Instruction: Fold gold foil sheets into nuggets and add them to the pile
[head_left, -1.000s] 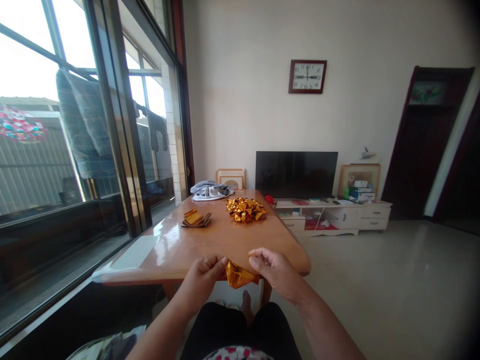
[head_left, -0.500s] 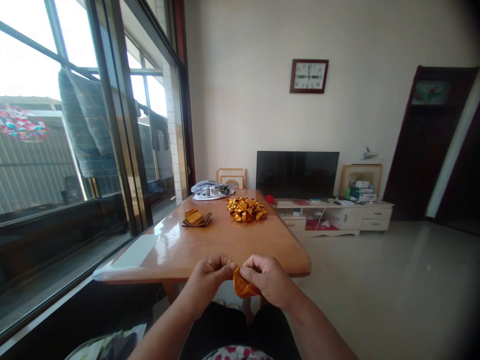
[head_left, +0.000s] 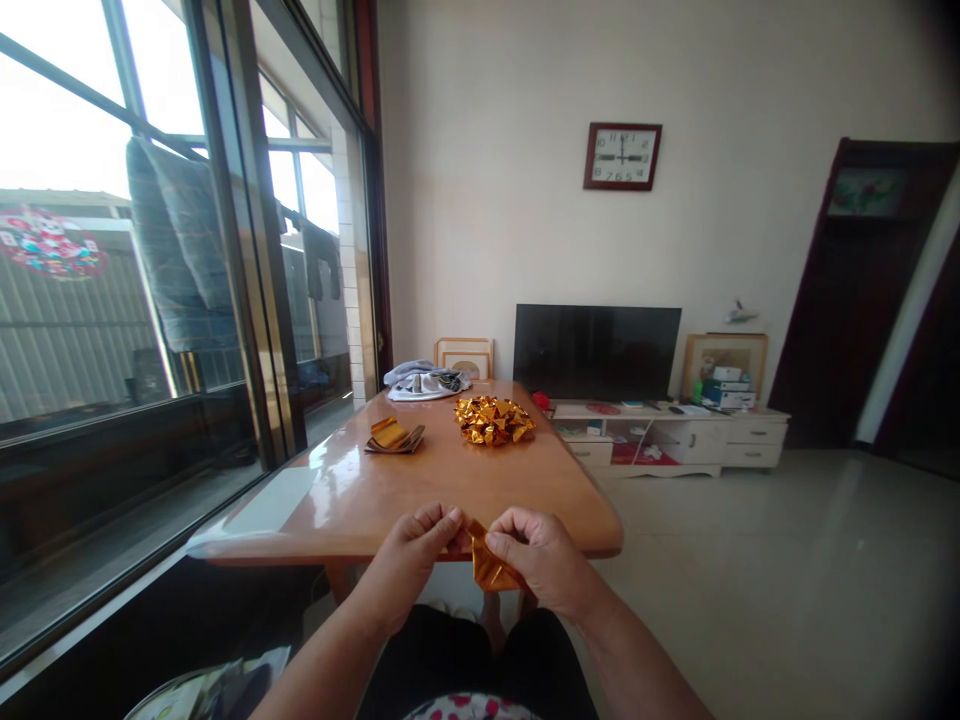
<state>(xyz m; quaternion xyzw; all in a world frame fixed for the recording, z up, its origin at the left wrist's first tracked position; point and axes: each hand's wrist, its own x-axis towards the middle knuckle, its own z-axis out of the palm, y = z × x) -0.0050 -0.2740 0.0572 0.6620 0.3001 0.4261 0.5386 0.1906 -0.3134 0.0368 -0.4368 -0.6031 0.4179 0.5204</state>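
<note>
A folded piece of shiny gold foil paper (head_left: 493,568) is held up just off the table's near edge, above my lap. My right hand (head_left: 541,552) pinches it from the right between thumb and fingers. At its upper left corner, my left hand (head_left: 421,540) is closed with thumb against forefinger, gripping the edge. Farther back on the table lies a heap of folded gold foil pieces (head_left: 493,420). To its left sits a small stack of flat gold foil sheets (head_left: 394,436).
The glossy wooden table (head_left: 420,490) stretches away ahead of me. Folded clothes (head_left: 426,380) lie at its far end. A large window (head_left: 172,300) runs along the left. Beyond are a television (head_left: 598,352) and a white cabinet (head_left: 701,440).
My left thumb and fingers have shifted slightly up and left along the foil's corner. The foil has tilted a little, its upper corner now showing more. My right hand keeps its pinch.
</note>
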